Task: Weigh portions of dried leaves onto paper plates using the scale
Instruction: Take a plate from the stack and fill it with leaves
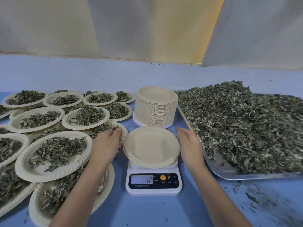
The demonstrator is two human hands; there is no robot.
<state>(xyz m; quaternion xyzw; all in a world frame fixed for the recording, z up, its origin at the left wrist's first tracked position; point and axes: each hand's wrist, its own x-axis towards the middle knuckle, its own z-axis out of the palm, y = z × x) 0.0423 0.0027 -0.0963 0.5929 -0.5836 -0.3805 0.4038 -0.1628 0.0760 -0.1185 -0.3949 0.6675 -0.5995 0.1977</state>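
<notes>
Leaves [246, 125] for the next portion lie heaped on the metal tray [229, 175] right of the scale [154, 189], where an empty paper plate [150, 145] sits on the pan, so the right hand [190, 145] is the nearer one. It hovers between plate rim and tray edge, fingers straight and together, holding nothing. The left hand [106, 145], across the plate, bends its fingers onto a filled plate [125, 131]; whether they pinch leaf I cannot tell.

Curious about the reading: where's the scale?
Head view, low centre: the scale sits under an empty plate, between the left hand and right hand, before the plate stack.
</notes>
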